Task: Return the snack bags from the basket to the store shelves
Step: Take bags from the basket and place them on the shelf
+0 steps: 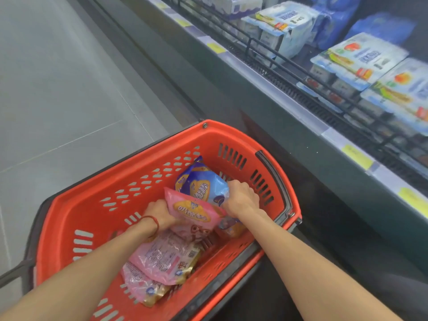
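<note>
The fingers of the left hand [159, 214] are curling round the left edge of a pink snack bag [192, 212]. Those of the right hand [240, 195] are gripping the right side of a blue snack bag [203, 184] just behind it. Both glossy, crinkly pillow packs are sitting tilted inside the red slotted plastic basket [243, 135], the pink one lying roughly crosswise. More pink bags [162, 258] are lying flat beneath. The shelf [289, 96] is standing to the right, nearer the right hand.
</note>
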`<action>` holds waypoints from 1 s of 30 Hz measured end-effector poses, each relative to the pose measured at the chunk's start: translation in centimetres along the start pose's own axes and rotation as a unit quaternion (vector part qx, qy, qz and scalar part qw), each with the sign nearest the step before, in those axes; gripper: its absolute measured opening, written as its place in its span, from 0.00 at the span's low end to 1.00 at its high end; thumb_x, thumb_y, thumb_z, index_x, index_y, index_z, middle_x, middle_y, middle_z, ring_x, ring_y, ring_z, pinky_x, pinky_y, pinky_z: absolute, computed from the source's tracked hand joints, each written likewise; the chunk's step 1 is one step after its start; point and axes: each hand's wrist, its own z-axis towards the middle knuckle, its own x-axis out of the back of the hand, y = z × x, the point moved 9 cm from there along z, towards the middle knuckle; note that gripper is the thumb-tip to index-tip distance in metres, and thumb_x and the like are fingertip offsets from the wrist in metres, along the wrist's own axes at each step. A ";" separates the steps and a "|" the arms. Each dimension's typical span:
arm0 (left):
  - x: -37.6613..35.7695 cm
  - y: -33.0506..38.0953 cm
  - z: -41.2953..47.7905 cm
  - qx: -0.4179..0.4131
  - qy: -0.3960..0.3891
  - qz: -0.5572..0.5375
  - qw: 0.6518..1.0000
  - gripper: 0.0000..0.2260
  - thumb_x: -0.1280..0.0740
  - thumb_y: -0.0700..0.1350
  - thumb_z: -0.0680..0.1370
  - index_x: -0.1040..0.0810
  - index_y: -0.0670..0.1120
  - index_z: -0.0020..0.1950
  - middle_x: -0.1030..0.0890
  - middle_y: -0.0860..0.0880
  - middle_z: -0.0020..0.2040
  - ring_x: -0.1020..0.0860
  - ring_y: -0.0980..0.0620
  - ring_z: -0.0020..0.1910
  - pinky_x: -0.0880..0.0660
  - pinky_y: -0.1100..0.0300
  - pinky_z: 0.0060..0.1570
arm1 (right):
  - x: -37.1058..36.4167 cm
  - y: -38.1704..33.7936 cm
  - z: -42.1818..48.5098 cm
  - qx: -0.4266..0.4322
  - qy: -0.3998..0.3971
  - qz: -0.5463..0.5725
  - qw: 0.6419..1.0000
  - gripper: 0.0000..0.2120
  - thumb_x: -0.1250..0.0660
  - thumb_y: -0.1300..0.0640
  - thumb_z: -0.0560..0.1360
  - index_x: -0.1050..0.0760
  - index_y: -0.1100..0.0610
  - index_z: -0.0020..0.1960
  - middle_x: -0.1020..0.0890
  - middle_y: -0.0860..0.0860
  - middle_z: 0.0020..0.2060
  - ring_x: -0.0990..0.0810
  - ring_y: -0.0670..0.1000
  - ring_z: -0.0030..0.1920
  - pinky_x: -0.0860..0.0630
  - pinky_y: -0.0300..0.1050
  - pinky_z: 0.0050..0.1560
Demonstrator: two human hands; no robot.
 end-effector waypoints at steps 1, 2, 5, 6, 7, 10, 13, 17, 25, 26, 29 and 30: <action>0.3 0.0 -0.1 0.002 0.009 0.005 1.000 0.29 0.28 0.75 0.50 0.21 0.54 0.37 0.17 0.54 0.40 0.18 0.50 0.45 0.27 0.63 0.40 | 0.2 0.2 -0.1 -0.007 0.003 0.005 1.000 0.18 0.31 0.52 0.77 0.28 0.56 0.64 0.23 0.57 0.61 0.24 0.62 0.63 0.32 0.51 0.51; 0.8 0.1 -0.3 0.007 0.015 0.009 1.000 0.30 0.29 0.76 0.49 0.23 0.54 0.35 0.18 0.53 0.40 0.18 0.49 0.45 0.27 0.62 0.40 | 0.4 0.3 -0.2 -0.016 0.008 0.009 1.000 0.19 0.30 0.50 0.77 0.28 0.56 0.64 0.23 0.57 0.61 0.24 0.62 0.63 0.31 0.51 0.51; 2.1 -0.5 -1.0 0.032 0.044 0.001 0.999 0.37 0.29 0.78 0.47 0.21 0.50 0.41 0.16 0.49 0.43 0.19 0.46 0.46 0.22 0.58 0.43 | 1.3 0.7 -0.7 -0.038 0.037 0.027 0.998 0.18 0.30 0.49 0.77 0.28 0.55 0.62 0.22 0.57 0.59 0.22 0.62 0.60 0.32 0.50 0.49; 2.5 -0.8 -1.2 0.042 0.057 -0.004 0.997 0.40 0.28 0.77 0.47 0.21 0.47 0.45 0.16 0.46 0.44 0.18 0.45 0.46 0.21 0.55 0.45 | 1.8 0.9 -0.8 -0.045 0.052 0.037 0.997 0.16 0.30 0.51 0.77 0.28 0.55 0.61 0.22 0.57 0.58 0.22 0.62 0.59 0.32 0.50 0.48; 2.9 -0.9 -1.4 0.047 0.071 -0.010 0.996 0.43 0.28 0.77 0.47 0.21 0.45 0.47 0.16 0.45 0.45 0.18 0.44 0.46 0.20 0.53 0.46 | 2.3 1.0 -0.9 -0.053 0.070 0.047 0.995 0.15 0.31 0.51 0.77 0.28 0.55 0.60 0.21 0.57 0.58 0.22 0.62 0.59 0.33 0.50 0.47; 4.9 0.1 -2.9 0.017 0.138 -0.024 0.990 0.40 0.28 0.74 0.50 0.24 0.47 0.49 0.17 0.47 0.44 0.18 0.43 0.44 0.22 0.56 0.40 | 4.1 1.3 -1.7 -0.069 0.132 0.081 0.986 0.13 0.31 0.52 0.76 0.27 0.55 0.58 0.21 0.58 0.57 0.22 0.64 0.59 0.34 0.51 0.47; 7.3 3.3 -4.6 -0.090 0.221 -0.024 0.971 0.24 0.31 0.69 0.57 0.28 0.56 0.44 0.20 0.53 0.32 0.19 0.50 0.32 0.22 0.56 0.30 | 5.9 2.1 -2.8 -0.092 0.188 0.122 0.970 0.13 0.30 0.52 0.74 0.27 0.54 0.56 0.20 0.58 0.55 0.21 0.64 0.58 0.35 0.50 0.47; 9.1 5.6 -5.7 -0.123 0.252 -0.075 0.957 0.24 0.32 0.70 0.60 0.26 0.49 0.34 0.22 0.49 0.26 0.22 0.49 0.28 0.24 0.54 0.29 | 7.6 2.7 -4.1 -0.096 0.250 0.170 0.948 0.13 0.31 0.53 0.73 0.27 0.56 0.54 0.19 0.59 0.52 0.20 0.64 0.55 0.35 0.49 0.43; 13.9 9.6 -6.3 -0.135 0.318 -0.245 0.906 0.19 0.25 0.56 0.70 0.28 0.44 0.38 0.27 0.51 0.33 0.30 0.48 0.32 0.33 0.55 0.30 | 14.3 3.2 -7.9 -0.061 0.366 0.282 0.885 0.11 0.28 0.51 0.70 0.26 0.52 0.49 0.19 0.50 0.39 0.21 0.59 0.44 0.30 0.50 0.40; 14.3 10.4 -6.3 -0.136 0.317 -0.241 0.907 0.21 0.27 0.58 0.72 0.29 0.41 0.36 0.27 0.48 0.31 0.29 0.44 0.32 0.32 0.53 0.29 | 15.3 3.3 -8.4 -0.054 0.377 0.303 0.874 0.11 0.28 0.51 0.70 0.25 0.52 0.49 0.18 0.48 0.38 0.20 0.57 0.43 0.30 0.48 0.39; 16.2 14.1 -6.9 -0.161 0.328 -0.249 0.897 0.23 0.32 0.59 0.76 0.26 0.38 0.38 0.21 0.40 0.35 0.24 0.39 0.36 0.26 0.48 0.38 | 18.9 3.9 -10.0 -0.029 0.415 0.344 0.842 0.10 0.27 0.51 0.70 0.26 0.50 0.47 0.18 0.45 0.35 0.20 0.50 0.39 0.31 0.45 0.35; 16.9 15.7 -7.4 -0.182 0.332 -0.260 0.889 0.21 0.32 0.58 0.76 0.25 0.40 0.39 0.21 0.42 0.36 0.24 0.40 0.36 0.26 0.50 0.38 | 20.1 4.3 -10.6 -0.019 0.427 0.357 0.830 0.10 0.26 0.51 0.71 0.26 0.50 0.47 0.18 0.45 0.36 0.19 0.48 0.39 0.29 0.45 0.36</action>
